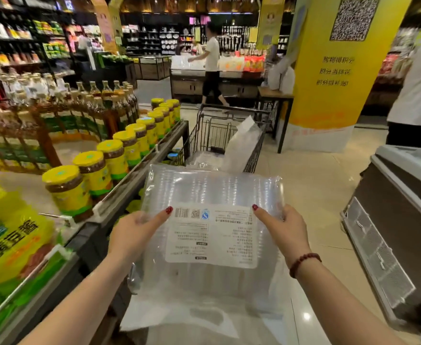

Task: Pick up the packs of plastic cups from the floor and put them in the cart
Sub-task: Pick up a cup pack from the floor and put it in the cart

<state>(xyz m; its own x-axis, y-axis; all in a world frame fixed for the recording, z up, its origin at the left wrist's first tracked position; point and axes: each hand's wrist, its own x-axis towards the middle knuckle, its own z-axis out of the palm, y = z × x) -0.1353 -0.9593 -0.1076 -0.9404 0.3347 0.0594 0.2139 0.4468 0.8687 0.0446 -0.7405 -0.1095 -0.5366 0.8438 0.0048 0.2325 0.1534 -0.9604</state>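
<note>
Left hand (132, 232) and right hand (283, 229) grip the cup pack (212, 190), pointing toward cart (255, 155)

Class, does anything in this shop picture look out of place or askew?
Yes. A floor pack lies on the tiles under the held pack, which the left hand and right hand grip; a tilted pack leans on end in the cart.

The white label (210, 240) on the pack of cups (214, 185) I hold carries a barcode (181, 212), a small QR code (195, 213) and a round blue mark (205, 215) above fine print too small to read. The yellow pillar (316, 108) bears a large QR code (353, 18) and three lines of Chinese characters, seemingly mirrored. The yellow bags (13, 232) show big Chinese characters lying sideways.
</note>
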